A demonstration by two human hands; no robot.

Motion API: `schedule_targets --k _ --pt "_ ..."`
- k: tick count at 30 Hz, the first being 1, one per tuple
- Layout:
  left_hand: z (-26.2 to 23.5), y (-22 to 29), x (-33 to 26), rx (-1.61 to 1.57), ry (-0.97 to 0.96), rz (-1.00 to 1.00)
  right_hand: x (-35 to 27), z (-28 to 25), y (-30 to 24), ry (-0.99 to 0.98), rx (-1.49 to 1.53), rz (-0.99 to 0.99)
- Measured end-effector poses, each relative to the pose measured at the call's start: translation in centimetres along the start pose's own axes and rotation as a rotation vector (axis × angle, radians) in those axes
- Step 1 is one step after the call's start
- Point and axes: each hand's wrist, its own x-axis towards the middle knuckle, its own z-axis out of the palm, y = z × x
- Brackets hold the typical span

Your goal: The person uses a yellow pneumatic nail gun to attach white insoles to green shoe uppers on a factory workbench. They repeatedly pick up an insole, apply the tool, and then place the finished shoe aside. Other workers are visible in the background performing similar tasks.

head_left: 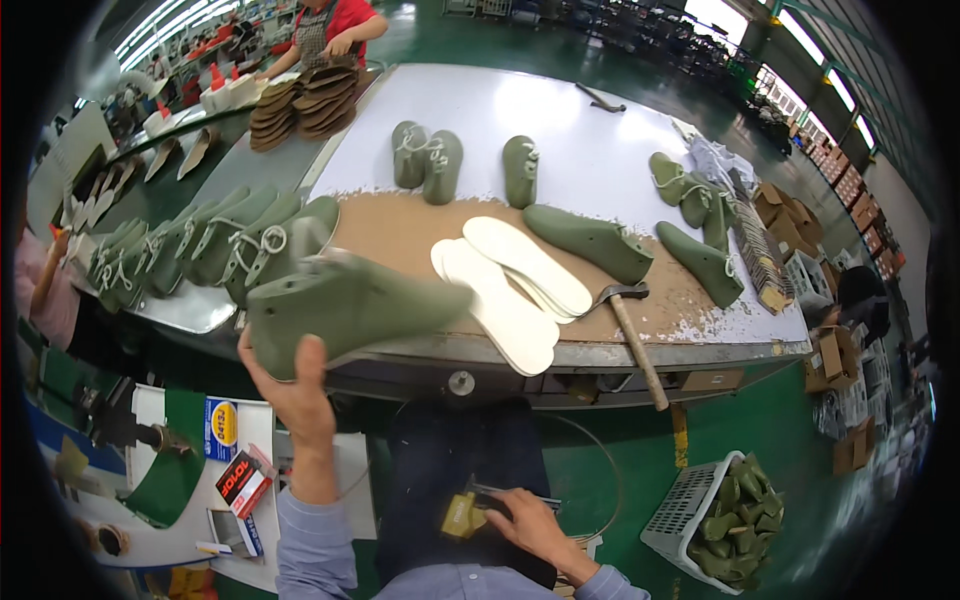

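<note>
Last: green, held up in front of the table's (pixel 345 155) near edge, its toe blurred and overlapping the insoles (pixel 500 290) in view; contact cannot be told.
Left hand (pixel 303 400): fingers bent about the heel of the last (pixel 350 305), thumb pressed on the near face; the far fingers are hidden.
Right hand (pixel 528 522): fingers curled over the dark handle of a yellow tool (pixel 463 515), low by the lap; its trigger cannot be made out.
Heel grip: the last could be twisted or dropped, as the long toe is left unsupported.
Insoles: the nearest could be swept to the floor by the toe, since its end reaches past the table edge.
Hammer (pixel 634 345): could be knocked off, its handle being left overhanging.
Strung lasts (pixel 205 235): could be toppled by a wide swing, being packed close behind the held one.
</note>
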Motion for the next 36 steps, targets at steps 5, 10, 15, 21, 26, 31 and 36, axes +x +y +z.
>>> schedule_targets --k 5,10,15,21,26,31,36 --pt "-5.2 -9.5 4.0 0.547 -0.072 -0.046 5.5 -9.6 -1.2 0.508 0.038 -0.171" --pt "-4.5 -9.0 5.9 0.934 0.025 0.423 15.8 -22.3 4.1 0.915 -0.246 -0.141" --pt "2.7 -4.0 0.4 0.408 -0.337 0.131 25.6 -29.9 11.5 0.891 -0.330 0.045" --pt "6.7 -4.2 -4.3 -0.061 -0.592 -0.422 29.8 -31.3 10.8 0.650 -0.166 0.102" --pt "14.5 -3.7 -4.5 -0.223 -0.729 -0.690 29.1 -30.8 10.7 0.662 -0.040 0.067" --pt "20.5 -3.1 -4.0 -0.348 -0.583 -1.040 26.1 -28.3 3.9 0.660 0.006 -0.113" --pt "21.4 -5.9 -3.6 -0.663 -0.235 -1.299 21.3 -23.0 -3.5 0.479 -0.007 -0.499"
